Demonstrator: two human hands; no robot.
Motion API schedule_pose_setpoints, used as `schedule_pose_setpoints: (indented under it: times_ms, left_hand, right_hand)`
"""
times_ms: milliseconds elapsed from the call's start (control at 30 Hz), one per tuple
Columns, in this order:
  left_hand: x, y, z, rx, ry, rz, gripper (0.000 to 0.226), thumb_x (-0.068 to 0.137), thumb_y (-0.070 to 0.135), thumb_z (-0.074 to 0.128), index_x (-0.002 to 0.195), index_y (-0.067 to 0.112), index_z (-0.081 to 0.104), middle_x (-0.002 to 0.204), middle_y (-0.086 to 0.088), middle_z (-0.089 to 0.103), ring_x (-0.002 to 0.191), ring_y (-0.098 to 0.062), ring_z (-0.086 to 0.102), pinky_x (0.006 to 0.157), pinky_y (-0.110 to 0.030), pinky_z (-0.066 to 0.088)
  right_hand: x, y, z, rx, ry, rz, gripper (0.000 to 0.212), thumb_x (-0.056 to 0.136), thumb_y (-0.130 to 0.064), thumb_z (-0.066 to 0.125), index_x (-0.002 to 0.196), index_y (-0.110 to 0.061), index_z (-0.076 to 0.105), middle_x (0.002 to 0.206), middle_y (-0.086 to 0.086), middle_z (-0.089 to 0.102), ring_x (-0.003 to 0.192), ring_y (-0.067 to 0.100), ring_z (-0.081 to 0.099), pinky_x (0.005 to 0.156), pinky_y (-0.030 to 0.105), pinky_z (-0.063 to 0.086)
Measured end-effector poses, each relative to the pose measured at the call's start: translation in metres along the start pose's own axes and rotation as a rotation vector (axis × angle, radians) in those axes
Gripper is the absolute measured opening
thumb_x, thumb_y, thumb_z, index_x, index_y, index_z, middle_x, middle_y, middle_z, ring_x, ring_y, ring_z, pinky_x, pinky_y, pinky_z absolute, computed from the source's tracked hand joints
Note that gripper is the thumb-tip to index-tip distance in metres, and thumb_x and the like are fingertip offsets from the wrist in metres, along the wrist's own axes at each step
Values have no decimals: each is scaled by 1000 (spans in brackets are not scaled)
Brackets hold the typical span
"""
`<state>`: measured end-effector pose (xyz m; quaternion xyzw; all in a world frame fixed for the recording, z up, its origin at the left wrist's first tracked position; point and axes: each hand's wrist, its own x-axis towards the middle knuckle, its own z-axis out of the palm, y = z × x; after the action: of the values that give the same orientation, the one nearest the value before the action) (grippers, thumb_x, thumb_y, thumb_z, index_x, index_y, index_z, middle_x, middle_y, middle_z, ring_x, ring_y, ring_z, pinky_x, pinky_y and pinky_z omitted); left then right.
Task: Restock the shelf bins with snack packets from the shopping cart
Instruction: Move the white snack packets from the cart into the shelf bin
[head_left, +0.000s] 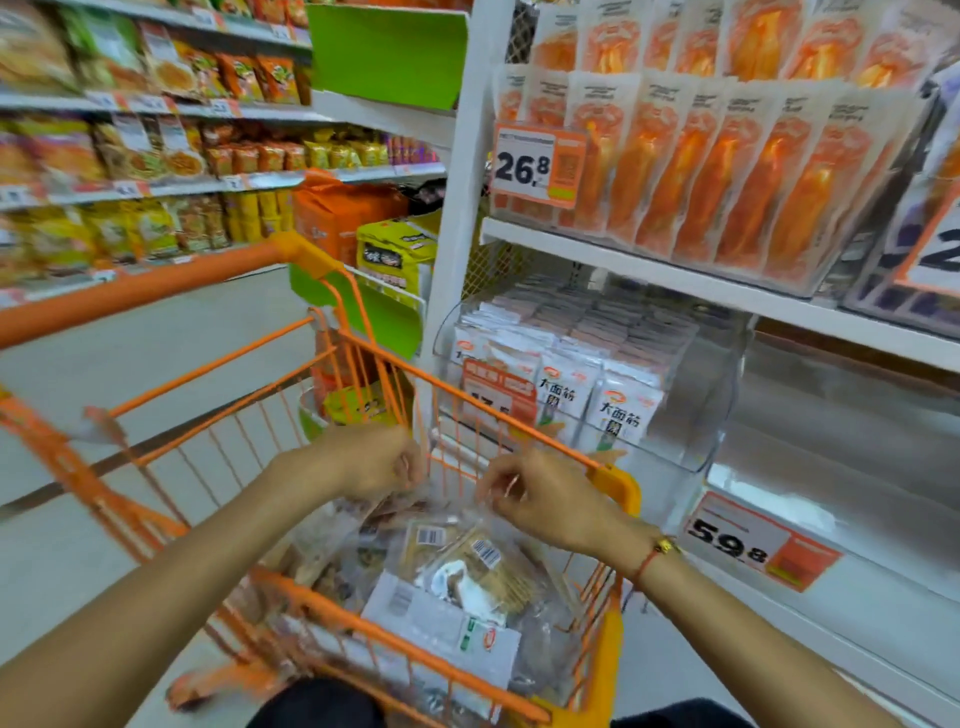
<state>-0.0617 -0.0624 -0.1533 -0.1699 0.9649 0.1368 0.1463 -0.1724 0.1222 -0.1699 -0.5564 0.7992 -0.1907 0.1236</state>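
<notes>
Nearest: orange shopping cart (613, 483), basket heaped with clear-wrapped snack packets (467, 566), barcodes facing up. Packets not yet on the shelf; all in the cart.

Left hand (363, 457) and right hand (540, 499) both poised above the heap, fingers curled. Appear to pinch the top edge of a thin clear bag (452, 493) between them, likely to pull its mouth apart or lift it free. Film too faint and blurred to confirm either grip; cannot tell for certain what each holds. Red cord bracelet (654, 556) on right wrist.

Just beyond the cart rim: clear shelf bin (691, 415), white packets (623, 410) standing upright in rows, fronts outward, presumably for easy reading and picking. Bin looks roughly full at front. Price tag 59.8 (758, 540) on the lower shelf edge beside the cart.

Upper shelf: orange packets (727, 171) upright, tag 26.8 (537, 166) clipped in front.

Far left: aisle shelves of assorted snacks, blurred.

Judgement: early step, cart parked close alongside the bins to shorten the reach.
</notes>
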Motion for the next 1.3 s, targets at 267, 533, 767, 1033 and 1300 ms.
schedule_pose_setpoints:
  times_ms: [267,533,767,1033,1300]
  left_hand:
    - [4,-7,59,244,-662,-46,52,94,30,55,140,10,43,138,-9,49,121,-32,50,96,-41,45]
    - [-2,-12,44,76,-514,91,26,99,24,50,119,9,57,109,-9,58,90,-26,50,88,-43,47]
    - [-4,-23,33,-172,-221,183,66,91,26,63,147,21,29,150,2,32,136,-22,34,109,-35,34]
    - [-2,-33,29,-181,227,192,47,93,27,53,138,17,44,139,-8,44,124,-28,41,102,-39,32]
    - [-11,-50,26,-430,505,-164,12,98,22,50,108,20,57,101,-15,60,84,-33,56,79,-43,47]
  right_hand:
    - [18,-38,56,-383,-703,61,46,83,-42,70,73,0,56,64,9,54,57,25,50,62,38,47]
    - [30,-33,49,-270,-743,129,34,95,-35,54,77,-6,52,70,5,50,57,14,40,53,25,33]
    - [50,-3,29,355,-442,329,22,92,-33,61,83,-13,58,77,1,56,71,16,55,58,20,42]
    - [65,-12,32,1387,-339,574,33,100,-30,44,109,-3,62,87,11,71,68,16,71,57,24,59]
    - [65,-22,44,663,-563,295,34,101,-29,45,120,-7,63,104,9,71,80,11,68,66,17,56]
